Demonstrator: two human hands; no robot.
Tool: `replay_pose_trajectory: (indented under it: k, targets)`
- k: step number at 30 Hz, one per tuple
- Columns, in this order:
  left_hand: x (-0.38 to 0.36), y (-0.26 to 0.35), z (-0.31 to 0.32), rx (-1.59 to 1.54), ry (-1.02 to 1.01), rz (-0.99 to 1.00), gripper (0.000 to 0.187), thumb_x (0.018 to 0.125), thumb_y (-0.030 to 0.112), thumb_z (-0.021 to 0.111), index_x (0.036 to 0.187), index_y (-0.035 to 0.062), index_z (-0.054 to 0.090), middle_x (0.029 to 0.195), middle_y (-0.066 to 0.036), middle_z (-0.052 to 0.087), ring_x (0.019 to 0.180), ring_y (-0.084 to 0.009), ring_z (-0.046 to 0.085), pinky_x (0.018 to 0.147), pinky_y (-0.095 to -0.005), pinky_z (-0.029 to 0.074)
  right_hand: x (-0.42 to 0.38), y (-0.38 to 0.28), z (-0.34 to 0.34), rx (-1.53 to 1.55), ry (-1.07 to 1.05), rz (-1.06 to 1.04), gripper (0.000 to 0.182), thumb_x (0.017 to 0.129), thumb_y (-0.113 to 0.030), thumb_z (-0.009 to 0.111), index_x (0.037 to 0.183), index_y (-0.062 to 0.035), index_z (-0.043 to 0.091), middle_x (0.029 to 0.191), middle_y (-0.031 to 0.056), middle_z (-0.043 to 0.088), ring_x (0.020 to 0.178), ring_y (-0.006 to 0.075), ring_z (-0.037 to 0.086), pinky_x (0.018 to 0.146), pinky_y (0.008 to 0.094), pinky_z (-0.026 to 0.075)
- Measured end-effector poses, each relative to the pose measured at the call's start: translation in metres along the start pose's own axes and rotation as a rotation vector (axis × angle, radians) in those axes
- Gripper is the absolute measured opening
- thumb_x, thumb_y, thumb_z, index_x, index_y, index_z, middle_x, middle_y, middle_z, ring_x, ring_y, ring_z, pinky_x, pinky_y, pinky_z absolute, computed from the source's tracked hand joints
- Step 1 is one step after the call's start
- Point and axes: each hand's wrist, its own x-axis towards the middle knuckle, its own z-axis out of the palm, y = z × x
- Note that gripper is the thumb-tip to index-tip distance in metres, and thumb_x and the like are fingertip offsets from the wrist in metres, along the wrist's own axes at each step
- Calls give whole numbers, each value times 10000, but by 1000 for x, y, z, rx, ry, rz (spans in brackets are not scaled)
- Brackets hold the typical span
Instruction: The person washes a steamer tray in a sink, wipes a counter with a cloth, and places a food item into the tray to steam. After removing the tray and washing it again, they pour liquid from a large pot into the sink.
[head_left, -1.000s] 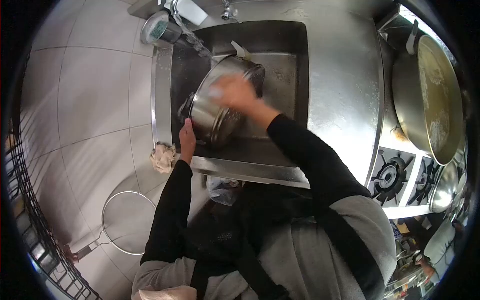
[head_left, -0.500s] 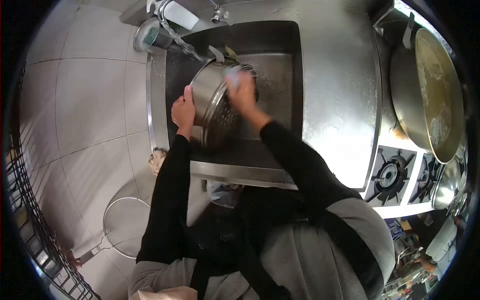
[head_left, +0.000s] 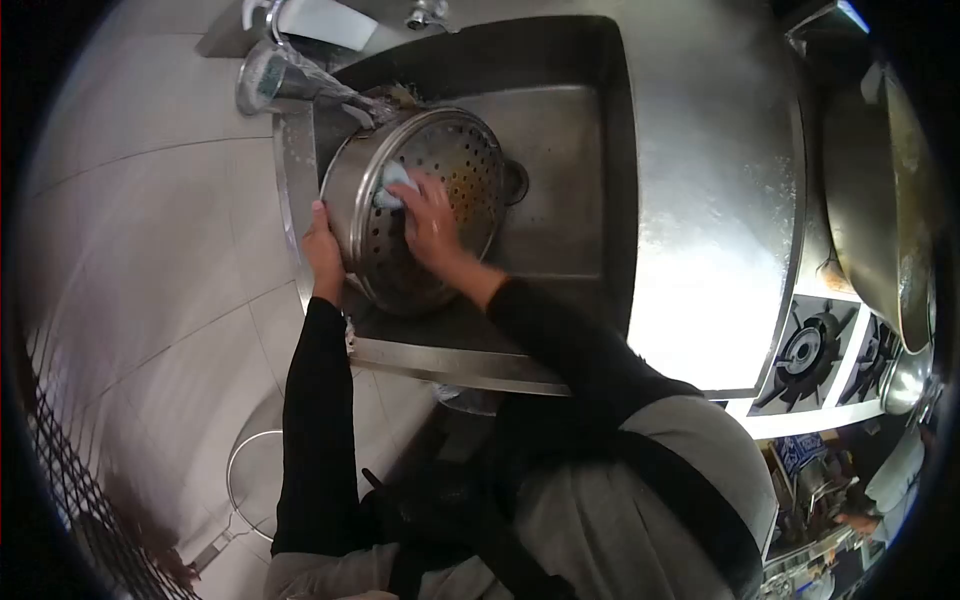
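Tilting on its side in the steel sink (head_left: 575, 150), a large perforated metal pot (head_left: 420, 205) is presented with its hole-dotted base turned up toward the camera. It is judged to be stiff and fairly weighty for its size, being all metal, and it is likely slippery, since a stream of water (head_left: 335, 90) runs onto its upper edge from the tap (head_left: 265, 15) at the far left corner. No fragility is expected; a knock against the sink wall would be loud rather than harmful. The rounded side wall and the rim are judged to be the best places for a hold, as the perforated base offers little purchase to wet fingers.

The left hand (head_left: 322, 250) is set against the pot's outer wall on the side nearest the sink's left edge, its grip wrapped about the curve so that the pot is steadied on its tilt; how far the fingers close behind the wall cannot be told. The left arm is stretched almost straight down from the shoulder in a black sleeve. The right hand (head_left: 432, 222) is laid flat over the base, its grip narrowed on a pale cloth or sponge (head_left: 392, 187), which is pressed to the holes. The right forearm is brought in from the lower right, elbow bent, across the sink's front edge. To the right lie the steel worktop (head_left: 715, 200) and a gas burner (head_left: 808, 352).
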Motion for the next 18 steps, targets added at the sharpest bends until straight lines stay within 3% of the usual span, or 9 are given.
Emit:
replay_pose_trajectory:
  k: [2, 3, 4, 6, 8, 10, 12, 16, 18]
  targets:
    - [-4, -8, 0, -89, -29, 15, 638, 998, 520, 517, 926, -84, 710, 809, -100, 667, 783, -175, 563, 757, -365, 459, 67, 55, 9, -170, 93, -300, 226, 806, 7, 520, 987, -20, 653, 1108, 160, 621, 1114, 375, 533, 935, 476, 415]
    - [-5, -10, -1, -187, -45, 28, 640, 998, 514, 518, 919, -95, 700, 794, -96, 654, 769, -170, 544, 738, -362, 451, 96, 71, 2, -224, 36, -130, 226, 791, -19, 501, 947, -46, 662, 1050, 153, 638, 1044, 366, 541, 885, 496, 420]
    - [-6, -13, -7, 64, 15, 85, 651, 998, 506, 521, 927, -123, 674, 789, -101, 638, 756, -169, 519, 712, -360, 436, 113, 109, 4, -515, -198, 26, 229, 785, -46, 503, 940, -42, 672, 1021, 163, 651, 954, 347, 554, 858, 502, 419]
    - [-10, -12, -9, 75, 39, 67, 658, 999, 506, 519, 924, -132, 664, 781, -107, 634, 753, -174, 518, 708, -365, 435, 86, 203, -12, -417, -16, -253, 229, 842, -100, 531, 986, 2, 678, 926, 191, 654, 863, 363, 609, 842, 470, 454]
    - [-6, -12, -6, 66, 65, 61, 666, 999, 506, 517, 920, -141, 653, 774, -113, 630, 749, -179, 517, 704, -370, 434, 23, 244, -33, -221, -127, 520, 247, 883, -119, 526, 1049, 13, 653, 981, 202, 636, 918, 362, 597, 891, 478, 443]
    - [-1, -17, -4, 7, 62, 3, 676, 999, 524, 504, 896, -125, 661, 753, -115, 625, 739, -183, 520, 695, -387, 433, -51, 229, -41, -77, -86, 847, 288, 919, -148, 518, 1151, 1, 600, 1087, 212, 604, 1019, 383, 559, 958, 486, 402]
    - [-1, -15, -2, 28, 76, 10, 688, 998, 534, 499, 902, -126, 666, 772, -124, 639, 752, -191, 536, 708, -393, 441, -98, 178, -11, -23, 74, 942, 344, 954, -177, 511, 1254, -12, 548, 1193, 222, 572, 1121, 403, 522, 1025, 493, 361]
    - [-7, -17, -9, 34, -18, -61, 727, 994, 562, 484, 996, -140, 673, 909, -183, 686, 842, -227, 595, 791, -385, 468, -31, 51, 27, -234, 193, 463, 427, 1004, -219, 503, 1380, -18, 491, 1327, 262, 527, 1284, 428, 451, 1130, 499, 292]
    - [-7, -28, -3, 3, 52, -80, 737, 995, 564, 477, 1035, -148, 663, 959, -200, 685, 878, -236, 602, 822, -375, 468, 30, 90, 19, -225, 115, 193, 391, 995, -203, 507, 1328, 2, 530, 1294, 291, 535, 1276, 419, 460, 1120, 492, 312]
